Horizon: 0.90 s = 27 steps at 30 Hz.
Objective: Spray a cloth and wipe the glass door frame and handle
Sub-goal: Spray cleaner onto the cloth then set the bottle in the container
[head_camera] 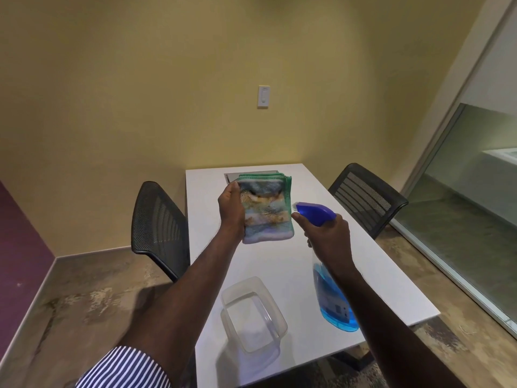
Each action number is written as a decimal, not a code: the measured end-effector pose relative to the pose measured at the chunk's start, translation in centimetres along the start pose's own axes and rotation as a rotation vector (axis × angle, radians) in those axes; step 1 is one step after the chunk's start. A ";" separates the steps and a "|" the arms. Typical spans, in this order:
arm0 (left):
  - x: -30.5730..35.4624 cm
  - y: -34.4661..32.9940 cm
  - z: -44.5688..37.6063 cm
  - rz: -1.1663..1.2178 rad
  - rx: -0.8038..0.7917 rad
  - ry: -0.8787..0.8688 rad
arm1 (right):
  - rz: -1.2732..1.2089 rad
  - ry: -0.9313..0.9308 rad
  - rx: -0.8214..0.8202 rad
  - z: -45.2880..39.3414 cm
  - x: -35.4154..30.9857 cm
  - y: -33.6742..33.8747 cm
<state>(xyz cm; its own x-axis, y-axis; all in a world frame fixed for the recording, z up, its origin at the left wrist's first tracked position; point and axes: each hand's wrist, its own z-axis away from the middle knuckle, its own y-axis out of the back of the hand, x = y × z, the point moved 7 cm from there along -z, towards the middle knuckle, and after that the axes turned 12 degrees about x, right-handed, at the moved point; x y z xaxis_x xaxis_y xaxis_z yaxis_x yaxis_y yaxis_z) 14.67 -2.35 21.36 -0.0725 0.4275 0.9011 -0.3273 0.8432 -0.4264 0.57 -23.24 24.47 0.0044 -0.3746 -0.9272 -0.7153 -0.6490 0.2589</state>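
Note:
My left hand (230,212) holds a folded cloth (268,210) upright above the white table (377,264); the cloth is patterned in blue, tan and grey with a green stitched edge. My right hand (328,238) grips the neck of a spray bottle (333,301) with blue liquid and a blue trigger head. The nozzle (297,206) points at the cloth's right edge from a few centimetres away. The glass wall with its pale frame (444,116) stands at the right; no door handle is in view.
A clear plastic tub (253,312) sits on the table's near end. Black mesh chairs stand left (156,231) and right (369,197) of the table. A wall switch (263,96) hangs on the yellow wall. The floor is mottled concrete.

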 end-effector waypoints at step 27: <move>0.0 10.0 -4.8 -0.080 0.262 -0.043 | -0.335 -0.124 -0.780 4.1 10.5 -12.6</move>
<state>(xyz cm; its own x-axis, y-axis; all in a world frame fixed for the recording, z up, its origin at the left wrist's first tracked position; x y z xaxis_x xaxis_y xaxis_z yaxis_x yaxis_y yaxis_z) 15.89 7.69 16.74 -0.0748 0.3445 0.9358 -0.5661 0.7579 -0.3242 6.79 -16.29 10.37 0.0205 -0.0361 -0.9991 -0.0042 -0.9993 0.0361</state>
